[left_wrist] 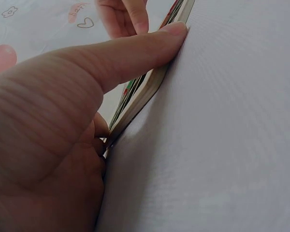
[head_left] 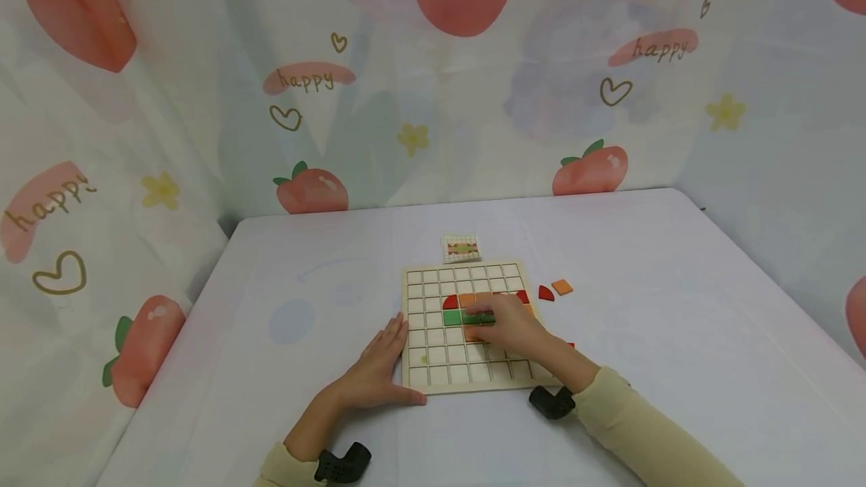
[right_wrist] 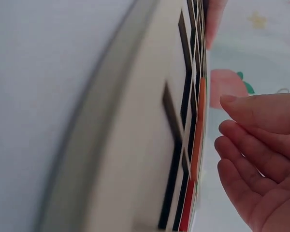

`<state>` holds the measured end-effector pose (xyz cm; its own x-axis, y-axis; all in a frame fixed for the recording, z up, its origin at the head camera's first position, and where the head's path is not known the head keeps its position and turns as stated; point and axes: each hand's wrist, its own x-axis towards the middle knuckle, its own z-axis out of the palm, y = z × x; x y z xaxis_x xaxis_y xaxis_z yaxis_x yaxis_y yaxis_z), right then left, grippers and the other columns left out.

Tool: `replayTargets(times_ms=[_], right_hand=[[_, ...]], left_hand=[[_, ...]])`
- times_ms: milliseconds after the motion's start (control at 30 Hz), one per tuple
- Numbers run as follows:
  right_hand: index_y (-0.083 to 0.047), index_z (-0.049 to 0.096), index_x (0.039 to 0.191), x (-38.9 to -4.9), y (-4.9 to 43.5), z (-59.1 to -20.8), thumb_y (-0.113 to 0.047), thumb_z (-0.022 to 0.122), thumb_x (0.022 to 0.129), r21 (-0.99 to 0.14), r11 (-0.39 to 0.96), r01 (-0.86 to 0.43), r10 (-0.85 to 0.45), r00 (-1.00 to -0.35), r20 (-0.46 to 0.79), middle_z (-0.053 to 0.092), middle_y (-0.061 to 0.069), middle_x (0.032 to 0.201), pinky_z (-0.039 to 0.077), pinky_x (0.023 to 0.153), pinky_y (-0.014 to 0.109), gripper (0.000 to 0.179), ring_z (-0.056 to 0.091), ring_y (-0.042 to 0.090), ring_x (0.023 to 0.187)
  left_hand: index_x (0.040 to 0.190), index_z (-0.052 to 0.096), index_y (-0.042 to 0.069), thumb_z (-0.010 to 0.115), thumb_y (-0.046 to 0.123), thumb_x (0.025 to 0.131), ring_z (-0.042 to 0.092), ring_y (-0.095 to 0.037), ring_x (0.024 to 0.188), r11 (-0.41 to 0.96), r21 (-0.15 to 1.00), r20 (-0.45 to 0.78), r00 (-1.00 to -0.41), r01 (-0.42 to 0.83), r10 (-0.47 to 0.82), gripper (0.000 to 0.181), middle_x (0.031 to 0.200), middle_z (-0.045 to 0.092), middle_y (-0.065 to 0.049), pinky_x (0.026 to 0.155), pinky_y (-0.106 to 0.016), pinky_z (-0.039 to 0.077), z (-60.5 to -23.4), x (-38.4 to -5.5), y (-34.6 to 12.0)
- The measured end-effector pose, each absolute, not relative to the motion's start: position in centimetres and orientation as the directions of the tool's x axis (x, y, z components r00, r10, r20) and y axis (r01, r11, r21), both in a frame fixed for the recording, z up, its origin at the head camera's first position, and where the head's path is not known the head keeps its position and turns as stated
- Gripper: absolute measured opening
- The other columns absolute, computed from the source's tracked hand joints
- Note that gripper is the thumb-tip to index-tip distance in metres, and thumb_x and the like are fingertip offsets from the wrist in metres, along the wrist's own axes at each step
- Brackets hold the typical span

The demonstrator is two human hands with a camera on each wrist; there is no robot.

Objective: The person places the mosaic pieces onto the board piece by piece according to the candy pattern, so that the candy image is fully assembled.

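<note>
A pale wooden grid board lies on the table with coloured pieces set in its squares. My left hand rests against its left side, fingers straight along the edge and thumb at the front corner. Over the middle of the board is my right hand, fingers loosely bent; the right wrist view shows a gap between thumb and fingertips, with nothing held. Beside those fingertips sit green pieces, a red rounded piece and an orange piece. The right hand hides part of the pattern.
Behind the board lies a small pattern card. Right of the board are a loose red quarter-round piece and an orange square. Another red piece shows partly beside the right forearm. A printed cloth backdrop stands behind the table.
</note>
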<state>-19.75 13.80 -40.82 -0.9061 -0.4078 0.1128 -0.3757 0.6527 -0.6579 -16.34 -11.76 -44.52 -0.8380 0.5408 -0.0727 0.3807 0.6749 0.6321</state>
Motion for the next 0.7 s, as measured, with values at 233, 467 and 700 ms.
replayTargets(times_ms=[233, 467, 700], right_hand=[[-0.002, 0.07, 0.102, -19.1, 15.6, -40.8, -0.006, 0.074, 0.077, -0.638, 0.666, -0.386, -0.397, -0.908, 0.134, 0.068, 0.007, 0.098, 0.05, 0.079, 0.038, 0.025, 0.061, 0.024, 0.095], [-0.001, 0.069, 0.104, -18.2, 17.9, -40.7, -0.005, 0.074, 0.076, -0.631, 0.693, -0.349, -0.357, -0.926, 0.12, 0.067, 0.006, 0.098, 0.049, 0.081, 0.042, 0.028, 0.059, 0.026, 0.096], [-0.001, 0.069, 0.105, -17.8, 20.1, -40.4, -0.006, 0.073, 0.077, -0.644, 0.704, -0.301, -0.33, -0.941, 0.079, 0.066, 0.007, 0.101, 0.048, 0.081, 0.044, 0.029, 0.057, 0.028, 0.098]], left_hand=[[0.146, 0.01, 0.0, 0.074, 0.057, 0.066, -0.002, -0.021, 0.138, 0.687, 0.624, -0.082, -0.843, 0.372, 0.531, 0.117, 0.153, 0.0, -0.01, 0.109, -0.04, 0.006, -44.5, -16.3, -11.7], [0.146, 0.009, 0.0, 0.074, 0.057, 0.066, -0.003, -0.02, 0.138, 0.685, 0.624, -0.08, -0.842, 0.376, 0.534, 0.118, 0.153, 0.0, -0.01, 0.109, -0.041, 0.006, -44.7, -16.3, -11.7], [0.146, 0.01, 0.0, 0.074, 0.058, 0.065, -0.002, -0.021, 0.138, 0.688, 0.621, -0.076, -0.844, 0.377, 0.531, 0.118, 0.153, 0.0, -0.011, 0.109, -0.041, 0.006, -44.7, -16.3, -11.7]])
